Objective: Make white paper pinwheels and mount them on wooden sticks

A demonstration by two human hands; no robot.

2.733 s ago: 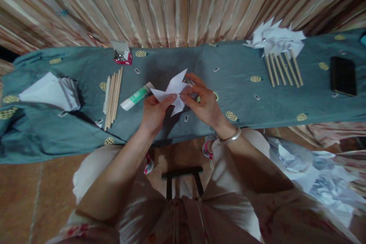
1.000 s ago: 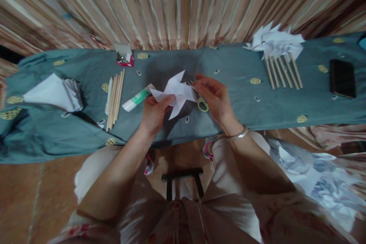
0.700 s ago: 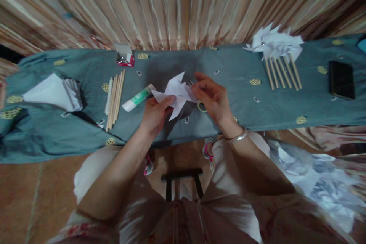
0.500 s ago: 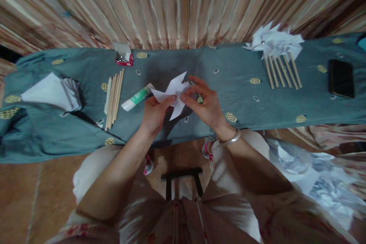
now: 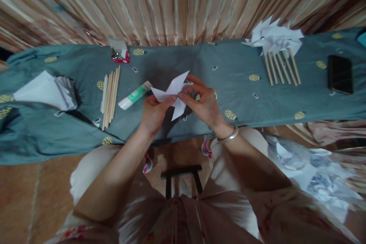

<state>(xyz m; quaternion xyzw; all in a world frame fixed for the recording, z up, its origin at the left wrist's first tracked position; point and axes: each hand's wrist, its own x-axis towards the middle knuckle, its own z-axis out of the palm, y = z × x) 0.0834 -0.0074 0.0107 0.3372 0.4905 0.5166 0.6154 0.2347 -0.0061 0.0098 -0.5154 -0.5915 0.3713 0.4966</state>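
Between my hands, above the cloth, is a white paper pinwheel with pointed blades. My left hand pinches it from the left, thumb on top near the centre. From the other side my right hand grips it, the thumb pressed close to the middle and the fingers curled behind the paper. A silver bangle circles my right wrist. Just left of the pinwheel lies a green and white glue stick. The fingertips beneath the paper are hidden.
Wooden sticks and a stack of folded paper lie at left, near an open red box of small metal pieces. Several finished pinwheels and a black phone are at right. A bag of paper scraps sits below.
My right thumb has shifted slightly toward the pinwheel's centre, and a right-hand blade has folded inward. Both hands keep hold of the paper. The view has moved a little.
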